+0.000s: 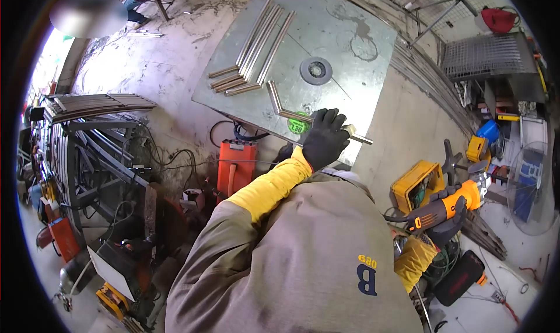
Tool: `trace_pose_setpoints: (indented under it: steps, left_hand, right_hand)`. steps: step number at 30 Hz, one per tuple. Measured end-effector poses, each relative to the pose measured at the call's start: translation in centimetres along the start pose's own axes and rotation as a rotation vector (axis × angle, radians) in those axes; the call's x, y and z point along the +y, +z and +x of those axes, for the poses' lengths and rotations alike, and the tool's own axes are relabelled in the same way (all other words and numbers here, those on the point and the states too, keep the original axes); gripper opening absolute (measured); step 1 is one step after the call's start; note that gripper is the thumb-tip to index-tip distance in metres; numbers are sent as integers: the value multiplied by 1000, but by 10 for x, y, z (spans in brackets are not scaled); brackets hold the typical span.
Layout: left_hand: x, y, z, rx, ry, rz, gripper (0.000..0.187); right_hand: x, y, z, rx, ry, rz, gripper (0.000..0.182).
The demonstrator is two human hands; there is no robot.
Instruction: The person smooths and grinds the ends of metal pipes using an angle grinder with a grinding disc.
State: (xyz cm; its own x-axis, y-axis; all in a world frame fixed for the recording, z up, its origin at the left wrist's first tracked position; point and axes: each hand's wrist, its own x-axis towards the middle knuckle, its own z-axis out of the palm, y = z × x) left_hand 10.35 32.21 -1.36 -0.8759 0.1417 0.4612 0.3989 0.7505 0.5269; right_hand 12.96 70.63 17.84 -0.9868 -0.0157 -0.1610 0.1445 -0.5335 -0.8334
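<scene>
My left hand (pixel 326 139), in a black glove with a yellow cuff, is closed around a bent metal tube (pixel 296 117) at the table's near edge. One end of the tube sticks out past my fingers, with a pale patch beside them. Just under the tube lies a round green thing (pixel 296 125) with numbers on it. Off to the right, my right hand (pixel 448 225), also gloved, grips an orange and black angle grinder (pixel 446 206), held away from the table. The grinder's head points up and right.
On the metal table (pixel 356 82) lie several bent tubes (pixel 259 47) and a grey round disc (pixel 315 71). A red machine (pixel 236 166) stands below its left edge. A yellow crate (pixel 417 184) sits by the grinder. Metal racks (pixel 99 152) fill the left. Another person is far back.
</scene>
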Motion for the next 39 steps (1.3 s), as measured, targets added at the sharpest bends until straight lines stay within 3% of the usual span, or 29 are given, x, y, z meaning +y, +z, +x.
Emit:
trace_pose_setpoints:
  steps: [5, 7, 10, 12, 22, 24, 27, 32, 34, 35, 39]
  left_hand:
    - [0, 36, 3, 47, 51, 109, 17]
    - [9, 38, 13, 16, 37, 103, 27]
    - [23, 35, 28, -19, 15, 101, 44]
    - [28, 38, 34, -75, 4, 137, 43]
    - [31, 44, 37, -253, -46, 298, 51]
    - [31, 44, 36, -281, -49, 322, 58]
    - [30, 44, 37, -339, -36, 401, 60]
    - [31, 43, 40, -366, -11, 386, 72]
    - [32, 41, 42, -386, -28, 381, 73]
    - [36, 40, 44, -390, -19, 390, 64]
    - [36, 39, 44, -379, -9, 389, 63]
  right_hand:
    - [-5, -24, -4, 15, 51, -11, 50]
    - [-1, -11, -5, 97, 54, 25, 54]
    - [4, -12, 8, 47, 85, 116, 54]
    - [6, -20, 20, 154, 92, 36, 52]
    - [112, -99, 38, 120, 658, 127, 62]
    - [119, -86, 34, 60, 740, 91, 60]
    - [159, -99, 16, 75, 788, 184, 53]
    - [161, -90, 17, 44, 831, 372, 47]
    - [167, -96, 19, -58, 844, 272, 53]
    - [169, -98, 20, -91, 856, 190, 53]
    - [159, -90, 25, -98, 887, 175, 54]
